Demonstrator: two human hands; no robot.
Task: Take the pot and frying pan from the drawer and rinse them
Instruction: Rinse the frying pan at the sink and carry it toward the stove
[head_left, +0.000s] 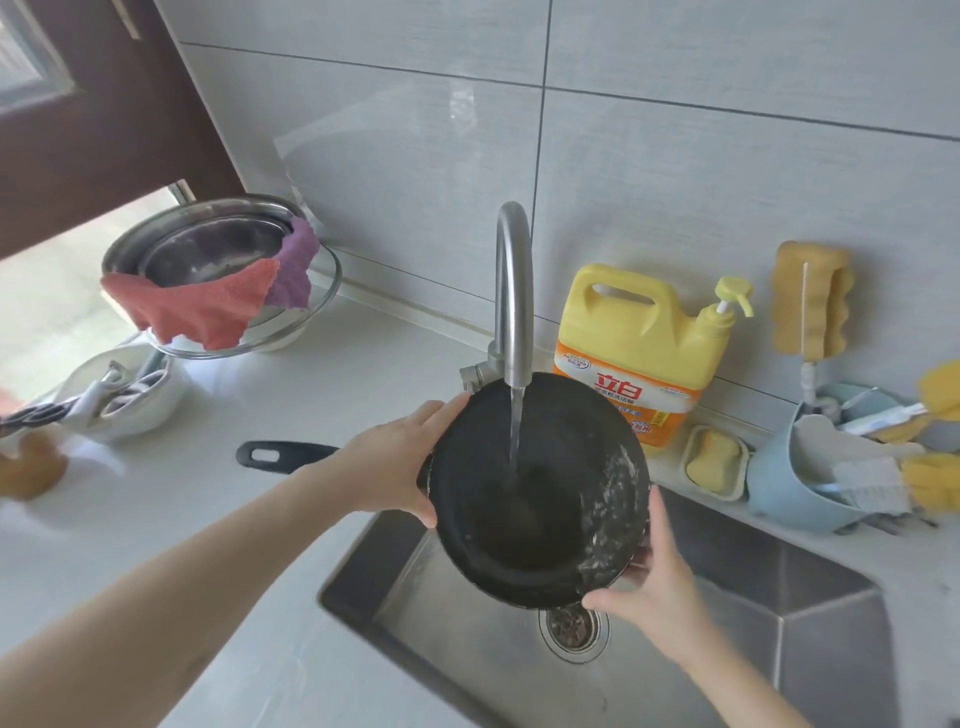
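Observation:
A black frying pan (535, 499) is held tilted over the steel sink (779, 613), its black handle (280, 456) sticking out to the left over the counter. Water runs from the curved steel tap (514, 291) into the pan and foams along its right inner wall. My left hand (395, 462) grips the pan's left rim near the handle joint. My right hand (649, 582) holds the pan's lower right rim from beneath. No pot shows clearly; steel bowls (208, 244) sit at the back left.
Red and purple cloths (208, 306) hang over the stacked bowls. A yellow detergent jug (639, 343), a soap dish (714, 462), a hanging sponge brush (810, 301) and a blue caddy (789, 493) of brushes line the wall. A white bowl of utensils (124, 395) stands at the left.

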